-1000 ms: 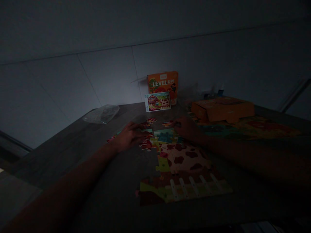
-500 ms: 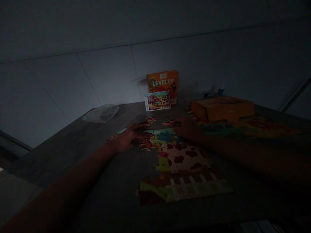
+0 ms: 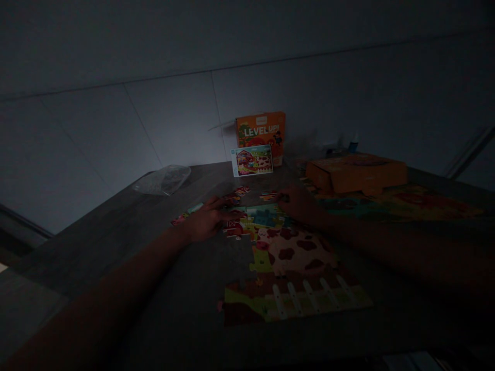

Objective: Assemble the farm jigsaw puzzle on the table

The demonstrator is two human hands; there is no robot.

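The scene is very dark. A partly assembled farm puzzle (image 3: 294, 273) with a spotted cow and a white fence lies on the dark table (image 3: 116, 242). My left hand (image 3: 207, 219) rests flat at the puzzle's upper left edge, fingers stretched out onto red barn pieces (image 3: 234, 226). My right hand (image 3: 297, 202) lies at the puzzle's top right edge, fingers curled near a loose piece (image 3: 268, 196); whether it grips anything is too dark to tell. More loose pieces (image 3: 240, 191) lie just beyond both hands.
An orange puzzle box (image 3: 261, 133) stands against the wall with a picture card (image 3: 252, 161) leaning in front. A flat orange box (image 3: 356, 174) sits at the right on another finished puzzle (image 3: 406, 203). A clear plastic bag (image 3: 162, 180) lies at the back left.
My left hand has drawn back slightly from the barn pieces, with fingers still on them. The right hand has hardly moved.
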